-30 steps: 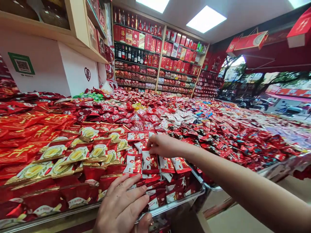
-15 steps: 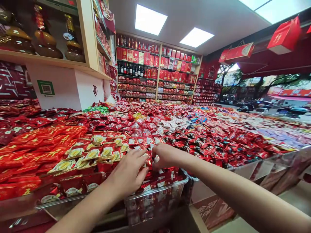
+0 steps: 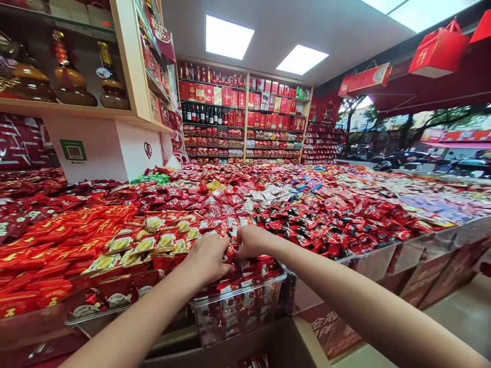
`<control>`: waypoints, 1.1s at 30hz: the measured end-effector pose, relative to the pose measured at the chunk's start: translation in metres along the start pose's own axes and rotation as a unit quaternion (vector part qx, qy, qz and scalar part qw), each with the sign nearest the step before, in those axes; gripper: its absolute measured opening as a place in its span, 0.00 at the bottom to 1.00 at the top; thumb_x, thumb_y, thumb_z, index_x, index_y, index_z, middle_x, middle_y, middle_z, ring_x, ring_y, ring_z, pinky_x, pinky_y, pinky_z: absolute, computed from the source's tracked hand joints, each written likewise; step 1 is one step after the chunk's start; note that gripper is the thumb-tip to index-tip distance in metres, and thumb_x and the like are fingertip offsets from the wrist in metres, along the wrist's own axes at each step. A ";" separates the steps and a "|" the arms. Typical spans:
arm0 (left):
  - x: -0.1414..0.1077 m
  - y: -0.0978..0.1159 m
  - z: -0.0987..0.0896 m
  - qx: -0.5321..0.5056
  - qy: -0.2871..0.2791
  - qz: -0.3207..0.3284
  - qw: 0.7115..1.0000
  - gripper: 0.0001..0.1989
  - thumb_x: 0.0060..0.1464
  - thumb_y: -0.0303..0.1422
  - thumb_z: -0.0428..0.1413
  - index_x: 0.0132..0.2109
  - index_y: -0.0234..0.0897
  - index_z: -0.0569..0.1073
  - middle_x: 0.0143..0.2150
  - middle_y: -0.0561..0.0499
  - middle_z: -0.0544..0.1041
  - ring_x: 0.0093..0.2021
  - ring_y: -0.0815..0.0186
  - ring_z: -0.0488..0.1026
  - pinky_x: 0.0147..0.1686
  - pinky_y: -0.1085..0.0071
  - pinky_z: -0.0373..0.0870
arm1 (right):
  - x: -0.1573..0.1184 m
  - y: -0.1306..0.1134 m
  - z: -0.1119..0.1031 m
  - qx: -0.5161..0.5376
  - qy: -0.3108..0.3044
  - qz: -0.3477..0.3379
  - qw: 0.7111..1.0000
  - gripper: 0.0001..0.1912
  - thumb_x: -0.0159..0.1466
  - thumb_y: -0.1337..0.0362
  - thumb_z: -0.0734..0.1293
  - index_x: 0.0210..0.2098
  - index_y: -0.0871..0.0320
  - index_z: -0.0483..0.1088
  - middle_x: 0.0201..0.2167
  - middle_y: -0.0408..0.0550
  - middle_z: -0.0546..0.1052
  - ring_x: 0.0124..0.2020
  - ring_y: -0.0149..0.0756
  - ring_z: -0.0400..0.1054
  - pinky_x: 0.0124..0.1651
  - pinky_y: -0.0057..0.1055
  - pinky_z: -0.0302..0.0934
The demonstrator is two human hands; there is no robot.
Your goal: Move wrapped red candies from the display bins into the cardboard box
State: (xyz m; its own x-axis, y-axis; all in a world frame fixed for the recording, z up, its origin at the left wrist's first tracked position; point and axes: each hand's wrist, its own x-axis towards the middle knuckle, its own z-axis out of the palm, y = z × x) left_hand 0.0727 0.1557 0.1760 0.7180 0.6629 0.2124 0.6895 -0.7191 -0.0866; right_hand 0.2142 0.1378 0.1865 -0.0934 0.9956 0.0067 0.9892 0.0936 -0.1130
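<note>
My left hand (image 3: 209, 257) reaches into the front clear plastic bin (image 3: 238, 292), its fingers curled over small red-and-white candy packets (image 3: 251, 281) and its thumb pointing right. Close beside it, my right hand (image 3: 251, 242) has its fingers bent down and pressed together at the packets' edge. A red packet shows between the two hands. The right fingertips are partly hidden among the packets. Just left of my left hand lie gold-and-cream packets (image 3: 153, 240), and to the right of my right hand are red-and-black packets (image 3: 303, 232).
An open cardboard box (image 3: 307, 340) stands below the bin, with red packets inside. Bright red packets (image 3: 49, 255) are heaped at the left. A white pillar (image 3: 92, 153) carries a glass-fronted cabinet with bottles. Stocked shelves (image 3: 245, 117) line the back, and red gift bags (image 3: 435, 53) hang at upper right.
The left fingers, stretched out before, are now more curled over the packets. Both hands stay close together at the bin. The view has tilted slightly upward and shifted right.
</note>
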 end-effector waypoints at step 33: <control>0.016 -0.003 0.010 -0.025 -0.060 0.036 0.997 0.14 0.42 0.39 0.57 0.37 0.36 0.73 0.39 0.46 0.71 0.42 0.59 0.65 0.41 0.61 0.62 | -0.020 0.035 0.008 0.073 0.057 -0.076 0.993 0.14 0.46 0.63 0.70 0.34 0.59 0.73 0.31 0.46 0.76 0.32 0.33 0.68 0.32 0.23 0.56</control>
State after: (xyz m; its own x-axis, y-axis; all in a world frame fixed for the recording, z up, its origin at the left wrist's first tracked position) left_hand 0.0830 0.1705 0.1694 0.7732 0.6279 0.0891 0.6329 -0.7728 -0.0471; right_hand 0.2498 0.1216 0.1742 -0.2186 0.9647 0.1471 0.9368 0.2496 -0.2451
